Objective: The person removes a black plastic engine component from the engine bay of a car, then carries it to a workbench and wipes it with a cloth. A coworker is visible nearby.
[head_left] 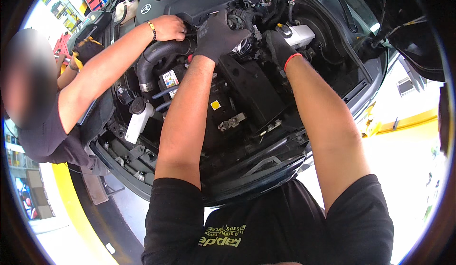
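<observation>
My left hand (217, 38), in a black glove, lies over a round metal-and-black engine part (239, 21) near the engine cover. Its thumb and a finger are spread apart; the other fingers are partly hidden. My right hand (279, 50), also gloved, reaches down beside a white fluid reservoir (300, 36) with a dark cap. Its fingertips are hidden among dark parts, so its grip does not show. Left of my left hand, a co-worker's bare hand (170, 28) rests at the end of a thick black air hose (152, 58).
A black battery (216, 105) with a yellow square label sits between my forearms. Closer to the left front stands a white filler bottle (138, 121) with a black cap. The black engine cover (199, 1) spans the back. The co-worker's arm (104, 75) crosses from the left.
</observation>
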A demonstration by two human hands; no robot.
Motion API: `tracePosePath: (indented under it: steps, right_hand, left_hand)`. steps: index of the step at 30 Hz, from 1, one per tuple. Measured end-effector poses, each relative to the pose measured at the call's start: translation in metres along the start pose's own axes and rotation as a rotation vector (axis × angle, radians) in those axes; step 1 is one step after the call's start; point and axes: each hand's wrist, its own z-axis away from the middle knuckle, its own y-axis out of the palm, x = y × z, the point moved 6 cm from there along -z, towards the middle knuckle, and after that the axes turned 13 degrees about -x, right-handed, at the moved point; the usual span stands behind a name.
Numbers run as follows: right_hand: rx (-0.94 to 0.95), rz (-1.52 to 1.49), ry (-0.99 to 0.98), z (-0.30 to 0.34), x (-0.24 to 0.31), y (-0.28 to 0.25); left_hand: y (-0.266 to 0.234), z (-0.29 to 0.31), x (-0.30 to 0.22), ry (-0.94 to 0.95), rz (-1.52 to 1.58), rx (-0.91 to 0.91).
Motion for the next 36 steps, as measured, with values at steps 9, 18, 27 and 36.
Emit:
tracePosePath:
  steps: [9, 18, 27, 36]
  right_hand:
    - [0.134, 0.151, -0.275, 0.000, 0.014, -0.007]
    - [0.161, -0.056, -0.109, 0.000, 0.003, 0.000]
    - [0.171, -0.105, -0.013, -0.009, 0.008, -0.006]
    - [-0.004, -0.220, 0.186, 0.048, 0.049, 0.015]
  left_hand:
    - [0.000, 0.002, 0.008, 0.026, -0.048, -0.027]
    - [0.001, 0.002, 0.009, 0.066, -0.115, -0.068]
    - [-0.001, 0.009, 0.006, -0.024, -0.078, -0.027]
    - [-0.016, 0.033, 0.002, 0.058, 0.035, -0.200]
